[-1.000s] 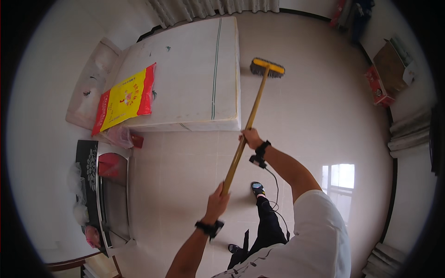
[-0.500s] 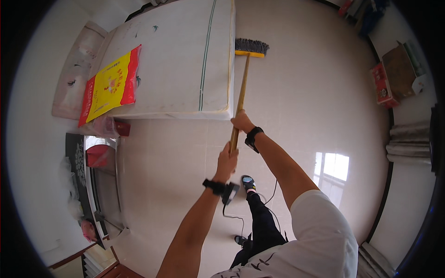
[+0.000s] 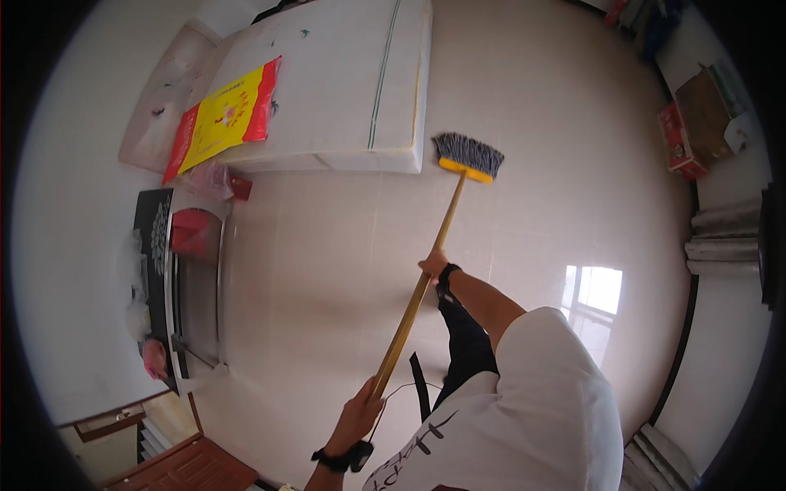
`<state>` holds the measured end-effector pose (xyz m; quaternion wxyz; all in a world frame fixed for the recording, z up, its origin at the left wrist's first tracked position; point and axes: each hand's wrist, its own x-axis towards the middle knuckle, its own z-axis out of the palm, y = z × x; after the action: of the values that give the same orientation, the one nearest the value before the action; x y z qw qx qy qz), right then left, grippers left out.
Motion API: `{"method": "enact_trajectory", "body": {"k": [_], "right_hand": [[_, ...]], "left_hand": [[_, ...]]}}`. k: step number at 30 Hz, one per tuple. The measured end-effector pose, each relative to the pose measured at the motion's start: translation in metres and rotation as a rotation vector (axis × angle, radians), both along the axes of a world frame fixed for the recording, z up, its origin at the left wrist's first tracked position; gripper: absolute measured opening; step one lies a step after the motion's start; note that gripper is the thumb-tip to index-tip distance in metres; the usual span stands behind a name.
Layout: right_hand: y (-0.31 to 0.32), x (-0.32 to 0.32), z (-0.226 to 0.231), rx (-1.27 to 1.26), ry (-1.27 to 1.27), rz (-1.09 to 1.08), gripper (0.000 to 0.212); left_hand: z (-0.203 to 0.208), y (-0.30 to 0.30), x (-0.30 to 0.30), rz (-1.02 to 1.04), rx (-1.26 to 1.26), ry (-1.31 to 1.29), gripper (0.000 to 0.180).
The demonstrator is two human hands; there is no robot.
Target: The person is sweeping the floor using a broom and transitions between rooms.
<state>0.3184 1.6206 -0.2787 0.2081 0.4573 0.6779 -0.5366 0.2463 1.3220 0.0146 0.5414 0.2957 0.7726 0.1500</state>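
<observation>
Yellow broom handle (image 3: 406, 327) — left hand (image 3: 356, 416) and right hand (image 3: 435, 263) gripping it, well apart.

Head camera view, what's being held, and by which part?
A broom, by its handle: the left hand near the end away from the bristles, the right hand partway along.

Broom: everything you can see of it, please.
The broom has a long, yellowish-brown handle, apparently wood or bamboo, a yellow head block and dense dark-grey bristles with paler strands, fanned away from the person. It slants up and rightward in the picture. The right hand grips the handle partway along; the left hand grips its near end, hiding the tip. The bristles appear to rest on the pale floor, just right of the mattress.
</observation>
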Motion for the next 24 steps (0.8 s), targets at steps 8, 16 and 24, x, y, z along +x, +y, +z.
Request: {"method": "enact_trajectory", "body": {"k": [8, 16, 24], "right_hand": [[-0.251, 0.027, -0.021, -1.124, 0.112, -0.995, 0.009], [-0.207, 0.063, 0.038, -0.901, 0.168, -0.925, 0.011], [0.064, 0.075, 0.051, -0.501, 0.374, -1.092, 0.009]], "left_hand": [[0.057, -0.229, 0.045, 0.069, -0.120, 0.247, 0.044], [0.024, -0.239, 0.089, 0.253, 0.135, 0.209, 0.038], [-0.060, -0.004, 0.093, 0.127, 0.429, 0.190, 0.050]]}}
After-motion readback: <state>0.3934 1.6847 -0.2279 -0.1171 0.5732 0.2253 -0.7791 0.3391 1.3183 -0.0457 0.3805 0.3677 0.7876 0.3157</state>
